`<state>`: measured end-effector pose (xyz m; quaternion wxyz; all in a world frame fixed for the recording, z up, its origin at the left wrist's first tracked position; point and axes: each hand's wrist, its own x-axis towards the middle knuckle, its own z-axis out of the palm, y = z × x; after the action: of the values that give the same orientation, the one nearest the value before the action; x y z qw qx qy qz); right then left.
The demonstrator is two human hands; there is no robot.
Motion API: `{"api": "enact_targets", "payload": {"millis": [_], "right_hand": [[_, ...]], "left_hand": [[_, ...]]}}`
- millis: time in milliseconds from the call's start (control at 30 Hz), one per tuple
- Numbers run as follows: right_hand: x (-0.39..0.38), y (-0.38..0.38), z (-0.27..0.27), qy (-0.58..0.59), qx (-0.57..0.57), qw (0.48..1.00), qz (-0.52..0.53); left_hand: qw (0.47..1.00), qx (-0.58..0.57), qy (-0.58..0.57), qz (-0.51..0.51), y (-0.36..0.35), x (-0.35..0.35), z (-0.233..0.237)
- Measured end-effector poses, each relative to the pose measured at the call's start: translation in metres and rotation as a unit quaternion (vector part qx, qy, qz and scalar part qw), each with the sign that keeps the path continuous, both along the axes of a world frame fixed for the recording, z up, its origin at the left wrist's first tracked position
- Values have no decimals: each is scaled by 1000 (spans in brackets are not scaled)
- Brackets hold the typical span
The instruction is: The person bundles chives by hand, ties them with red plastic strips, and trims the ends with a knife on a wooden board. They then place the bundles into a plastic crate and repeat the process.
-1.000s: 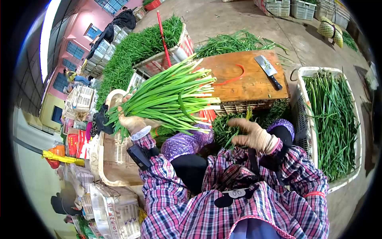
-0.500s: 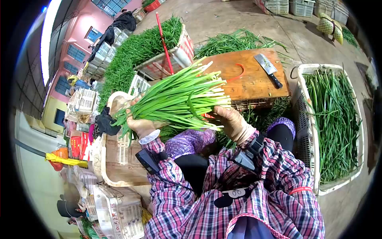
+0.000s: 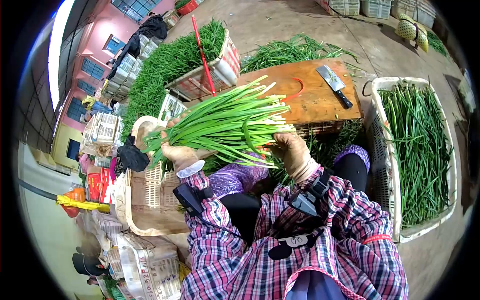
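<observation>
A thick bunch of garlic chives [image 3: 225, 122] lies slantwise in front of me, pale stem ends to the right and green leaves to the left. My left hand [image 3: 179, 154] is wrapped round the leafy part from beneath, thumb on the near side. At the stem ends my right hand [image 3: 292, 152] closes on the lower edge of the bunch; its fingertips are partly hidden. A bit of red shows under the stems beside it. Beyond the bunch, a wooden board [image 3: 315, 95] carries a cleaver [image 3: 334, 85] and a red band [image 3: 298, 88].
On the right stands a white crate [image 3: 395, 200] of long chives. An open, pale crate [image 3: 131, 210] sits at my left. Behind are a crate heaped with greens [image 3: 227, 65], a red pole [image 3: 202, 55] and loose chives [image 3: 290, 52] on the floor. Stacked crates line the left.
The bunch and both hands have shifted slightly right relative to the board. My right hand has moved a little along the stem ends. Both hands keep their hold.
</observation>
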<state>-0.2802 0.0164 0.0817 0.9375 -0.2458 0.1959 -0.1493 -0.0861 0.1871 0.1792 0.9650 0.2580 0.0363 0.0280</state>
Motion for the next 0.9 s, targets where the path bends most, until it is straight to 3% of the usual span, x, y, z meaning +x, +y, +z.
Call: {"api": "enact_targets", "payload": {"millis": [67, 133, 267, 533, 667, 733, 800, 900], "right_hand": [[1, -2, -4, 8, -7, 1000, -7], [3, -10, -14, 26, -27, 996, 76], [-1, -9, -19, -5, -67, 990, 123], [-9, -7, -2, -79, -117, 980, 143], [-9, -2, -3, -18, -89, 986, 140], [-10, 1, -6, -34, -78, 988, 130], [-8, 0, -15, -55, -47, 990, 124], [-6, 6, -13, -86, 26, 990, 104]], "left_hand": [[1000, 4, -5, -8, 3, 7, -4], [1000, 8, -11, -16, 10, 18, -12], [1000, 19, -14, 1, 10, 13, -8], [1000, 20, -8, -2, 15, 11, -3], [1000, 21, 0, -6, 19, 11, -5], [1000, 22, 1, -21, 15, 5, -4], [997, 70, -9, 42, 1, -12, 4], [999, 39, -10, -9, 7, -1, -4]]}}
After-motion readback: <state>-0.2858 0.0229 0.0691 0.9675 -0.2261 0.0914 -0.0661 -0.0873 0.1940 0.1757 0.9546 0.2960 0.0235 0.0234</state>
